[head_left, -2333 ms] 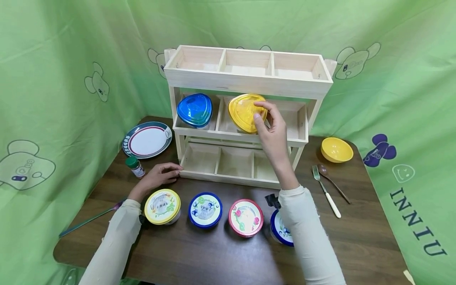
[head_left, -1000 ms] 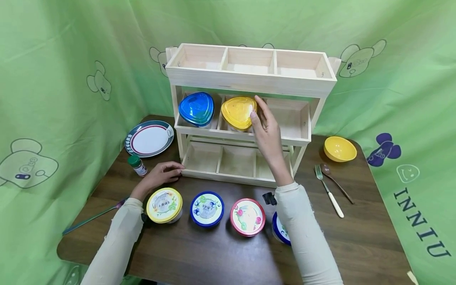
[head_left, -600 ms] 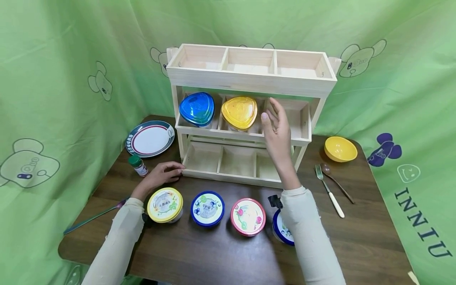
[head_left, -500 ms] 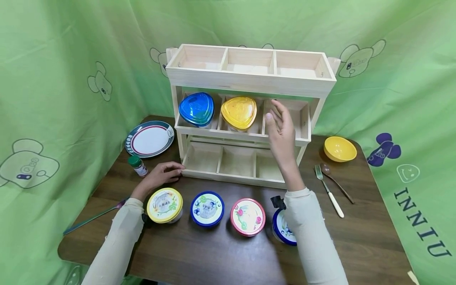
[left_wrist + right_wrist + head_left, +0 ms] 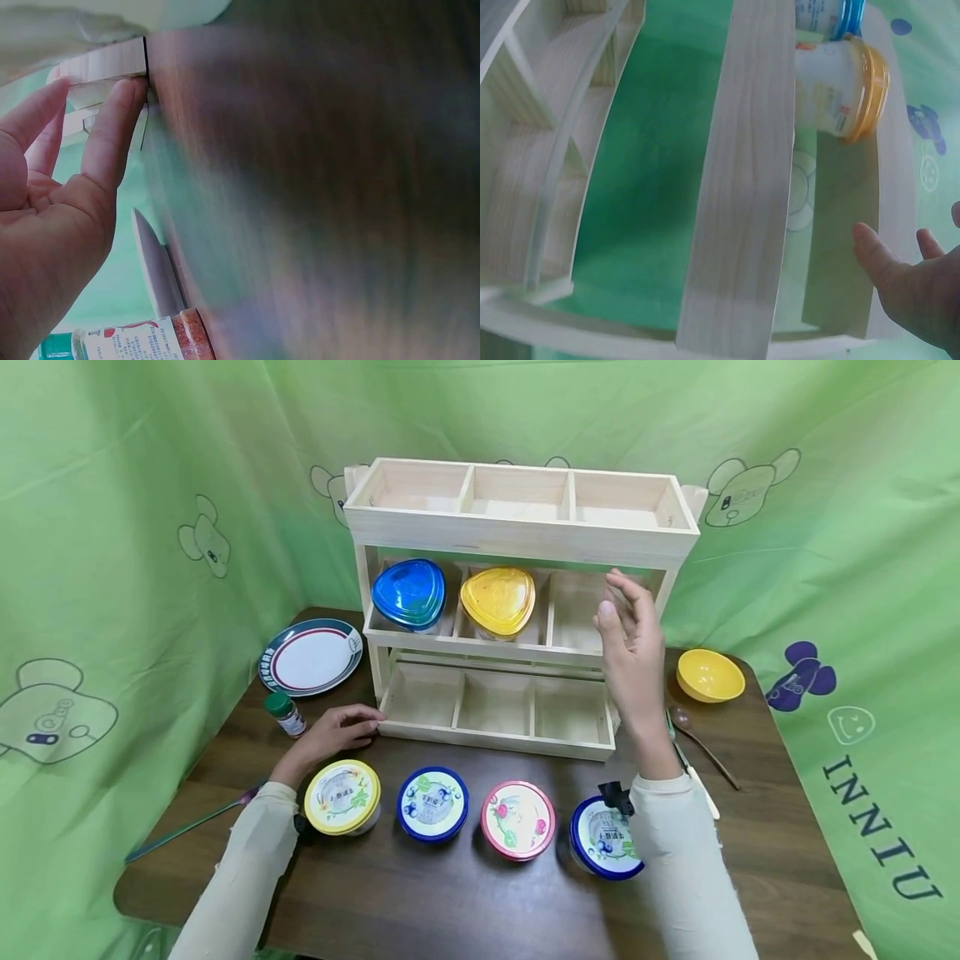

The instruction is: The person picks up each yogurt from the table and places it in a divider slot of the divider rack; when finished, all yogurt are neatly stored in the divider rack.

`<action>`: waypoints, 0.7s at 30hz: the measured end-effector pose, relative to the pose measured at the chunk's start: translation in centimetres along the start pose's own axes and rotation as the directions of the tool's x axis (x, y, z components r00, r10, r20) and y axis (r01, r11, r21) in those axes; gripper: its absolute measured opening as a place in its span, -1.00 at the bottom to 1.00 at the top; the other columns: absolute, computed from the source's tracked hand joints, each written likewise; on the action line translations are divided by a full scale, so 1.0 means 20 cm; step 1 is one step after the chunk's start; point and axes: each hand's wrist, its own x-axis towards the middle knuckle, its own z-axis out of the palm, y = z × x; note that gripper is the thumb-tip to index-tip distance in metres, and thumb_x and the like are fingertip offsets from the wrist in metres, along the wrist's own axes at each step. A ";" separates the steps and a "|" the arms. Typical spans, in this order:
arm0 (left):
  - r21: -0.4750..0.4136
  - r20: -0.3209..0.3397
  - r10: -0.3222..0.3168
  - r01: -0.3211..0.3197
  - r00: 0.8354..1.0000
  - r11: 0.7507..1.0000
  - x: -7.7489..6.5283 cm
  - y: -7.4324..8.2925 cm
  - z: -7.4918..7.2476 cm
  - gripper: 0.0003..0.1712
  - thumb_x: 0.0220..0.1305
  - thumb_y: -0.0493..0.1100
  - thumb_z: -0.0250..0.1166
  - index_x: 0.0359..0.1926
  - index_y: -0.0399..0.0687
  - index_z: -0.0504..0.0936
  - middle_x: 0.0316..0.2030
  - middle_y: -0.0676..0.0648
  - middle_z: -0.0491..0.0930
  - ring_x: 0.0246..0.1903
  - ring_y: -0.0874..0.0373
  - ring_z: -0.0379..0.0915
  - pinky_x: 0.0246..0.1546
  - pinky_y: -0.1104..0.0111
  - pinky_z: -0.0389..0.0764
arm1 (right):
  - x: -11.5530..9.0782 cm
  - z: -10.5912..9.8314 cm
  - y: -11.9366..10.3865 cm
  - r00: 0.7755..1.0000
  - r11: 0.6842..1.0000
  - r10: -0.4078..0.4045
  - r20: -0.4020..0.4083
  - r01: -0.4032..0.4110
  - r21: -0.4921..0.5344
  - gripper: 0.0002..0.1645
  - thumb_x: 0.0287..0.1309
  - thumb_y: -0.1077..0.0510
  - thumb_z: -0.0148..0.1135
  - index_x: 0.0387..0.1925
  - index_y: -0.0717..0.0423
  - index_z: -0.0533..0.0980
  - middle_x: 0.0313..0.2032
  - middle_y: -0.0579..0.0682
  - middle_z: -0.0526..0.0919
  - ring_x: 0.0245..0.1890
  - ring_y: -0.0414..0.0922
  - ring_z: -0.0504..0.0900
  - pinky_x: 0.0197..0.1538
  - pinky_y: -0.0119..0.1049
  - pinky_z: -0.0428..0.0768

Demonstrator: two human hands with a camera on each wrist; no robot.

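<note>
A three-tier wooden shelf stands on the dark table, each tier split into three compartments. In its middle tier, a cup with a blue lid sits in the left compartment and one with a yellow lid in the middle one. My right hand holds nothing; it hovers before the right compartment, thumb and fingers parted, away from the yellow-lidded cup in the right wrist view. My left hand touches the lower tier's left front corner with its fingertips, seen also at the wooden corner in the left wrist view.
Along the front stand tubs with yellow, blue, red and blue lids. To the left are a plate, spice bottle and thin rod; to the right, a yellow bowl, spoon and partly hidden fork.
My right hand has set the yellow-lidded cup into the middle compartment, let go and moved off to the right. My left hand has stayed at the shelf corner.
</note>
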 end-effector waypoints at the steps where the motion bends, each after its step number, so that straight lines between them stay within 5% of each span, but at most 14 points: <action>1: 0.000 0.000 0.001 -0.001 1.000 1.000 0.00 0.00 0.00 -0.57 0.69 -0.21 0.19 0.39 -0.38 0.55 0.33 -0.38 0.50 0.28 -0.19 0.53 0.31 0.09 0.65 | 0.00 -0.02 0.00 1.000 1.000 -0.001 -0.002 0.001 -0.006 -0.47 0.63 0.19 0.12 0.45 0.36 0.42 0.52 0.19 0.41 0.50 0.19 0.45 0.41 -0.02 0.61; 21: 0.011 -0.007 -0.019 0.019 1.000 1.000 0.01 0.01 0.00 -0.58 0.69 -0.22 0.19 0.38 -0.38 0.55 0.32 -0.37 0.51 0.27 -0.19 0.54 0.25 0.15 0.70 | -0.13 -0.28 0.02 0.990 0.996 0.085 -0.112 -0.088 -0.017 -0.49 0.64 0.18 0.13 0.48 0.24 0.45 0.50 0.12 0.44 0.48 0.20 0.45 0.33 -0.29 0.65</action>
